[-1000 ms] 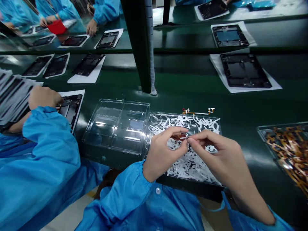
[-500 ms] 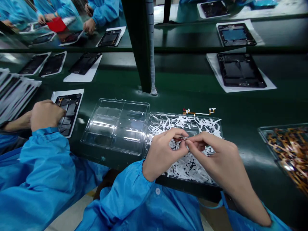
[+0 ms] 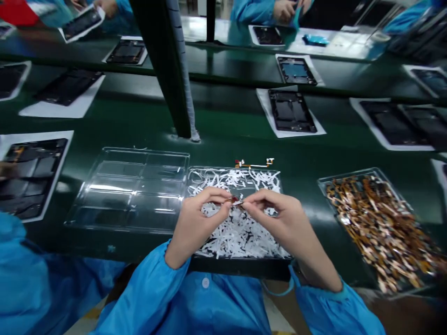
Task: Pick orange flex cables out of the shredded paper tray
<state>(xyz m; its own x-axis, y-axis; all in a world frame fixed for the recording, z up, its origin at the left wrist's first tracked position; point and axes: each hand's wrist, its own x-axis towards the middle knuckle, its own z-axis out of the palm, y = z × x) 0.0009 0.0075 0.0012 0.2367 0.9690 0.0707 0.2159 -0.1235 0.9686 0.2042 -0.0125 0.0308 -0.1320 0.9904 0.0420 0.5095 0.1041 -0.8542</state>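
My left hand (image 3: 201,216) pinches one end of a small flex cable (image 3: 236,201), which shows dark red and white bits between the fingertips. Thumb and forefinger of my right hand (image 3: 281,215) are closed on its other end, close to a small white piece. Both hands are above a clear tray of white paper strips (image 3: 240,239). Just beyond that tray lies another flex cable (image 3: 256,164), orange and white, stretched out on the green bench. Fine detail of the held part is too small to make out.
To the left lies a clear compartmented tray (image 3: 129,188). On the right stands a tray heaped with orange flex cables (image 3: 380,228). Black device panels (image 3: 291,111) on white sheets lie along the bench. A post (image 3: 164,70) rises behind. A co-worker's blue sleeve (image 3: 21,265) is at left.
The view has turned right, so the bench things appear further left and more of the orange cable tray shows. My fingertips are slightly further apart, exposing more of the held flex cable.
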